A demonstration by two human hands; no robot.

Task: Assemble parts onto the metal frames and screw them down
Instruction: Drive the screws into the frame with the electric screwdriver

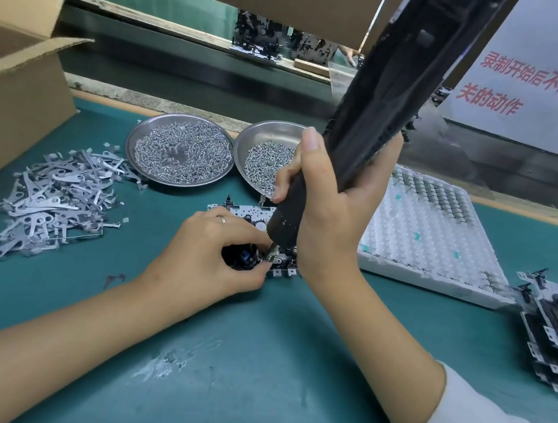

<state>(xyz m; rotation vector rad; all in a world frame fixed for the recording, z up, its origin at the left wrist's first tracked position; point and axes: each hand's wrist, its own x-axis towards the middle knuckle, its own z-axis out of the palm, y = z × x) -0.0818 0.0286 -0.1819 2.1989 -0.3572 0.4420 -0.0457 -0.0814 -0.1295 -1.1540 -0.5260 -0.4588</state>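
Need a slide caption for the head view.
Right hand drives black electric screwdriver into metal frame steadied by left hand.

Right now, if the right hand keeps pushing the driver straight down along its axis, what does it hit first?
Most likely the metal frame on the mat: the right hand aims the electric screwdriver down beside the left hand fingertips. The bit tip is partly hidden, so contact is unclear.

The right hand (334, 196) grips a black electric screwdriver (377, 118), tilted, its tip down on a metal frame (253, 213) on the green bench (254, 364). The left hand (211, 256) pinches a small part at the frame's near edge. Behind lie two steel dishes, one of springs (180, 156) and one of screws (265, 165), and left, a heap of flat metal levers (51, 201).
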